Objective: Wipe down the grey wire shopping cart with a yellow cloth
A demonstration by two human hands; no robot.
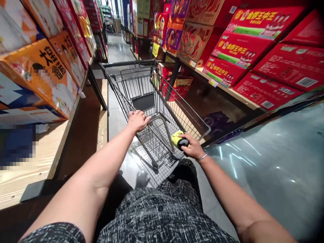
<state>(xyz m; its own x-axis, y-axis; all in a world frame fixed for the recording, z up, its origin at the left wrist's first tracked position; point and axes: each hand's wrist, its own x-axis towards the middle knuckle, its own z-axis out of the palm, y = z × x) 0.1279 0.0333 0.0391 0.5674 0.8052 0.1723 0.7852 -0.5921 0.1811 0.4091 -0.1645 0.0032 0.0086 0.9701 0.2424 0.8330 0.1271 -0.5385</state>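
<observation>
A black wire shopping cart (162, 118) stands before me, with its handle bar at the far end. Its basket holds nothing that I can make out. My left hand (138, 120) is closed over the cart's left side rim, fingers curled on the bar. In my right hand (192, 146), near the cart's close right corner, is a bunched yellow-green cloth (177, 137) with a dark, rounded part facing me. Whether that dark part belongs to the cloth is unclear. The right fingers wrap round it, and a thin bracelet circles that wrist.
Close on the left, a wooden shelf (30, 175) carries orange cartons (50, 72). Red boxes (235, 50) are stacked on the right shelf, with a purple bag (219, 123) below. A dark shelf post (98, 87) stands left of the cart. The tiled aisle (117, 47) runs ahead.
</observation>
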